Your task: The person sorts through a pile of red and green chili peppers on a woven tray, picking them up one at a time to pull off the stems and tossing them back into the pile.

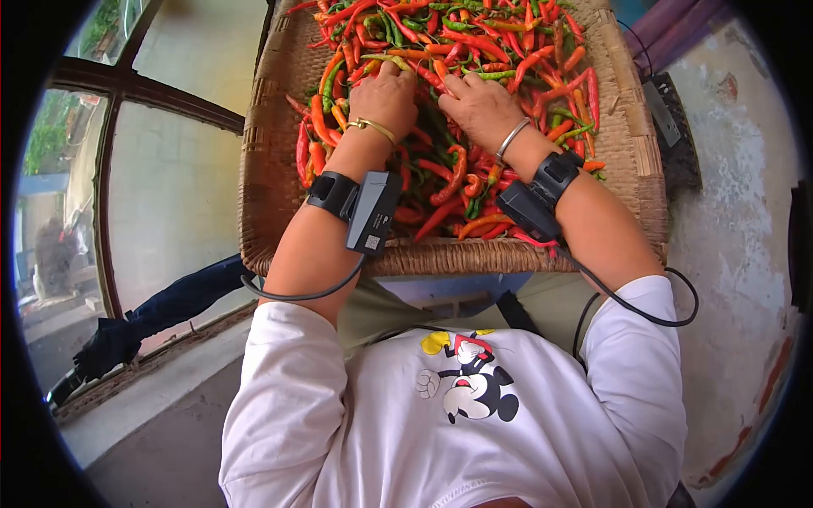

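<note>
A woven basket (398, 261) holds many red, orange and green chili peppers (457, 173). Over the upper left part of the pile is my left hand (385, 100), its fingers curled at a yellow-green pepper (385, 60). To its right, my right hand (484, 112) has bent fingers pressed together among the peppers, near a green one. What the right fingertips hold, if anything, is hidden. Both hands touch the pile, a short gap apart, and both wrists carry a bracelet and a black strapped device.
The basket rests above my lap. A window (110, 80) stands at the left, with a folded dark umbrella (169, 309) along its sill. Black cables (635, 309) loop from the wrist devices. At the right are a power strip (663, 110) and a worn wall (737, 245).
</note>
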{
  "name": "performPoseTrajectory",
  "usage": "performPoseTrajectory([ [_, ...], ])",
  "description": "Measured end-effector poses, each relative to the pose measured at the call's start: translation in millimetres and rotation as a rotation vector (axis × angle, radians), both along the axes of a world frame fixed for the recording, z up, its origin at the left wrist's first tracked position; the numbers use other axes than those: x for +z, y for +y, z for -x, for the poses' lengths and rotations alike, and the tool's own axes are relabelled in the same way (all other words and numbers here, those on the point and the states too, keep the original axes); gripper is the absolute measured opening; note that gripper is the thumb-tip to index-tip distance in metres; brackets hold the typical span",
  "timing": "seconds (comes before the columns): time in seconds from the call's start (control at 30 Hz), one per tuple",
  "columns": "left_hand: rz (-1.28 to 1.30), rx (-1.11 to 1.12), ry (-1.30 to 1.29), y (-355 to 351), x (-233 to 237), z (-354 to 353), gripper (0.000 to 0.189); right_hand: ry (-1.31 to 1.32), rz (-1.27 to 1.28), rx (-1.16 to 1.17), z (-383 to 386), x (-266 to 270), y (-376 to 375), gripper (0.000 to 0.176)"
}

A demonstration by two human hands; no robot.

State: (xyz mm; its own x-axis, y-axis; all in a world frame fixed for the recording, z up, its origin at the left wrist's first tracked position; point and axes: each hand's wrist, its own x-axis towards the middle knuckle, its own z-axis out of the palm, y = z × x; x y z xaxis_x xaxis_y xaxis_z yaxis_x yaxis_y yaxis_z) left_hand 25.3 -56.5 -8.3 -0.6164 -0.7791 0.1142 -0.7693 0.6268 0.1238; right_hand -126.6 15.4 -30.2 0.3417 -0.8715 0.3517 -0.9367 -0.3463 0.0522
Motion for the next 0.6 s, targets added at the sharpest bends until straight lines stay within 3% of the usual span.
performPoseTrajectory([
  [0.07, -0.011, -0.034, -0.023, 2.8, 4.0, -0.7, 0.024, -0.002, 0.005, 0.008, 6.8, 4.1, 0.4, 0.006],
  [0.13, -0.017, -0.052, -0.047, 4.1, 7.3, -0.9, 0.024, -0.387, -0.009, -0.078, 12.8, 9.7, -0.1, 0.009],
  [0.2, -0.024, -0.068, -0.072, 7.1, 9.6, -2.1, 0.024, -0.448, 0.088, -0.059, 21.2, 20.4, -2.7, 0.010],
  [0.3, -0.063, -0.164, -0.092, 13.6, 15.8, -4.6, 0.021, -0.944, -0.008, -0.241, 28.3, 36.5, -3.1, 0.012],
  [0.33, -0.063, -0.164, -0.090, 16.7, 20.3, -4.7, 0.021, -0.943, -0.008, -0.241, 30.1, 43.6, -1.4, 0.012],
  [0.4, -0.010, -0.068, 0.009, 22.8, 27.1, -2.5, 0.026, -1.332, -0.202, -0.293, 32.3, 60.6, 4.2, 0.016],
  [0.43, -0.009, -0.067, 0.009, 22.9, 26.8, -1.4, 0.026, -1.344, -0.212, -0.292, 31.2, 66.3, 7.1, 0.018],
  [0.47, 0.169, -0.105, 0.182, 21.9, 26.5, -0.6, 0.027, -1.344, -0.210, -0.289, 29.4, 69.9, 9.1, 0.018],
  [0.5, 0.347, -0.144, 0.354, 20.9, 26.0, 0.7, 0.029, -1.443, -0.263, -0.244, 28.2, 72.4, 11.1, 0.018],
  [0.53, 0.349, -0.145, 0.354, 19.5, 25.7, 2.5, 0.029, -1.541, -0.316, -0.198, 28.1, 73.7, 12.4, 0.018],
  [0.6, -0.096, -0.181, 0.247, 17.2, 26.4, 6.2, 0.033, -1.688, -0.339, -0.158, 29.2, 70.4, 13.1, 0.018],
])
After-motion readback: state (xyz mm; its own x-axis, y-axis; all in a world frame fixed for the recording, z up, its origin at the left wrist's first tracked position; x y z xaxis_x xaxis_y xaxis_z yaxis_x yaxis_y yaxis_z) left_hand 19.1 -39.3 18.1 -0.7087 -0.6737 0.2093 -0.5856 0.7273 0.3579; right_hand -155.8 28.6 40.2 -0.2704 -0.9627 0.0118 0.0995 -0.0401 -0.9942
